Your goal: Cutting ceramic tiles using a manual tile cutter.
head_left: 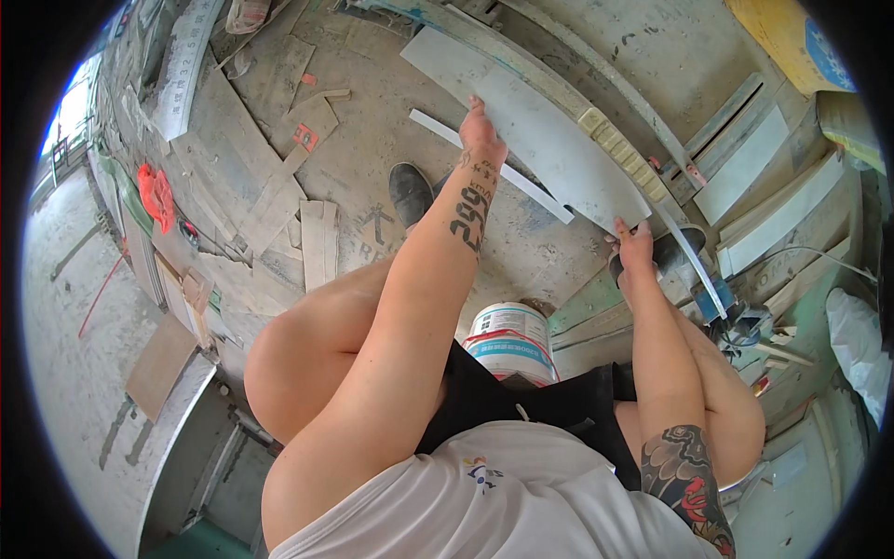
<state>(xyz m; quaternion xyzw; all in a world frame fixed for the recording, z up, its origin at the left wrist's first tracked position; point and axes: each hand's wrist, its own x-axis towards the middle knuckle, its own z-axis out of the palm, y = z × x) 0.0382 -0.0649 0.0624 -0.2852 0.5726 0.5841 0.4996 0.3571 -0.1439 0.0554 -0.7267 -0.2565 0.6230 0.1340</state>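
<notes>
My left hand is closed on the near edge of a long white board, which lies slanted from upper left to lower right along a pale curved strip. My right hand grips the board's lower right end. A narrow white strip lies just below the board, partly hidden by my left arm. A cream ridged block sits on the curved strip near the board. A thin metal bar runs down beside my right hand to a blue-and-grey tool.
A white bucket stands between my legs. Cardboard scraps cover the dusty floor at left, with a red bag. More white strips and offcuts lie at right, beside a white sack. A yellow sheet is at upper right.
</notes>
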